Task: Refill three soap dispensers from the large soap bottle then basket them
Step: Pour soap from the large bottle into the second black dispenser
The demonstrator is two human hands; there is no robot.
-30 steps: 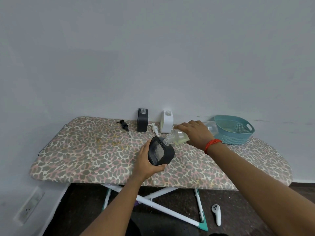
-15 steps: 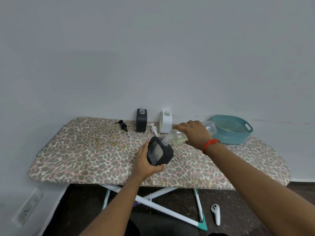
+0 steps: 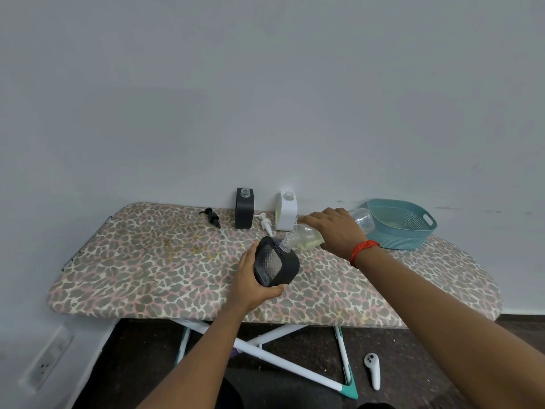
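Looking down from the head view: my left hand (image 3: 250, 283) is wrapped around a dark soap dispenser (image 3: 275, 262), holding it tilted just above the leopard-print ironing board (image 3: 147, 261), its open neck turned up and to the right. My right hand (image 3: 336, 228) grips the large soap bottle (image 3: 306, 237) from above, the bottle laid nearly on its side, its threaded mouth meeting the dispenser's neck. Pale yellow-green liquid sits in the lower part of the clear bottle; whether any is flowing I cannot tell. An orange band (image 3: 362, 250) circles my right wrist. At the back of the board, by the wall, a second dark dispenser (image 3: 244, 208) stands upright with its neck uncapped, and a white dispenser (image 3: 286, 211) stands upright near it, also uncapped. A white pump head (image 3: 266, 223) lies on the cover between those two, slightly forward. A black pump head (image 3: 211, 216) lies to the left of the dark dispenser, apart from it. The teal basket (image 3: 413, 231) rests on the right end of the board, just behind my right wrist. Below, the board's white legs cross, tipped in teal. A white controller (image 3: 373, 370) lies on the dark floor to the right of them. A wall socket (image 3: 47, 361) shows at lower left.
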